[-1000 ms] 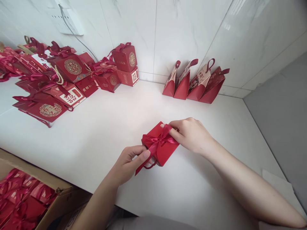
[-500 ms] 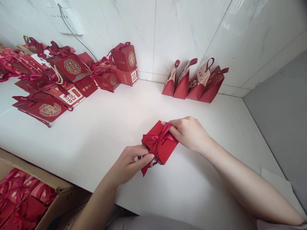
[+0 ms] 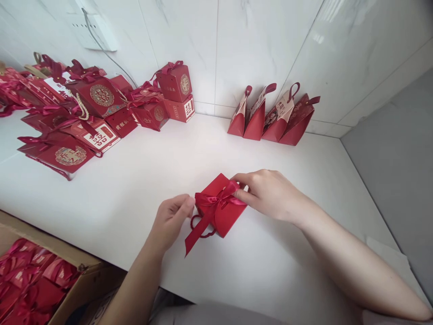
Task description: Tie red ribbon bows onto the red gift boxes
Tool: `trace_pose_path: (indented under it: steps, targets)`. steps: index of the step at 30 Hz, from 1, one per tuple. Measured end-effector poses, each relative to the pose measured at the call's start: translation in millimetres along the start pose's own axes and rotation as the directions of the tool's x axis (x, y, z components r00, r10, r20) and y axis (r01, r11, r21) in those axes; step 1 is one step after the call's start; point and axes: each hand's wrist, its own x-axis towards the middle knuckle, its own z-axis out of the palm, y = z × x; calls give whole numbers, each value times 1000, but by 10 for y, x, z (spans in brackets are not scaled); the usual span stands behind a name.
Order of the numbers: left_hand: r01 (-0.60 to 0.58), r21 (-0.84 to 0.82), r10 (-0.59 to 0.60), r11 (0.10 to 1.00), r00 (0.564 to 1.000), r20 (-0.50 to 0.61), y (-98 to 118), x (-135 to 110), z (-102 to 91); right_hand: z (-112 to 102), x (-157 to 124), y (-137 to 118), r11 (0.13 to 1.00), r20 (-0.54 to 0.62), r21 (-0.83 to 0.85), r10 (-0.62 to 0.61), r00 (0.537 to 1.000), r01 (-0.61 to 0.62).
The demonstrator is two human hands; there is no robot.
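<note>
A small red gift box (image 3: 226,223) lies flat on the white table, with a glossy red ribbon (image 3: 203,228) tied in a bow across its top. One ribbon tail hangs over the near left edge, beside a dark red cord loop (image 3: 193,221). My right hand (image 3: 267,194) pinches the bow's right loop between thumb and fingers, over the box's right side. At the box's left corner is my left hand (image 3: 172,221), thumb pressed to curled fingers right by the bow's left loop. Whether ribbon is between those fingertips cannot be made out.
Red gift boxes (image 3: 101,97) with ribbons and cords are stacked at the back left. Several triangular red boxes (image 3: 255,122) stand in a row by the tiled wall. A cardboard carton (image 3: 86,268) of ribboned red boxes sits low at left. A grey panel (image 3: 392,153) bounds the right.
My left hand has let go of the lower ribbon tail and moved up and left to the bow's left loop. The box has shifted slightly left and toward me; the tail now hangs free.
</note>
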Motion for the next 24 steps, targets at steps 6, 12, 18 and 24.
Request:
trace_pose_path:
  steps: [6, 12, 18, 24]
  targets:
    - [-33, 186, 76, 982, 972, -224, 154, 55, -99, -218, -81, 152, 991, 81, 137, -22, 996, 10]
    - [-317, 371, 274, 873, 947, 165, 332, 230, -237, -327, -137, 241, 984, 216, 175, -16, 976, -23]
    - [-395, 244, 310, 885, 894, 323, 196, 456, -211, -305, -144, 262, 988, 376, 130, 27, 926, -81]
    - [-404, 134, 380, 905, 908, 174, 52, 456, -173, -304, -113, 237, 958, 356, 282, -47, 933, -59]
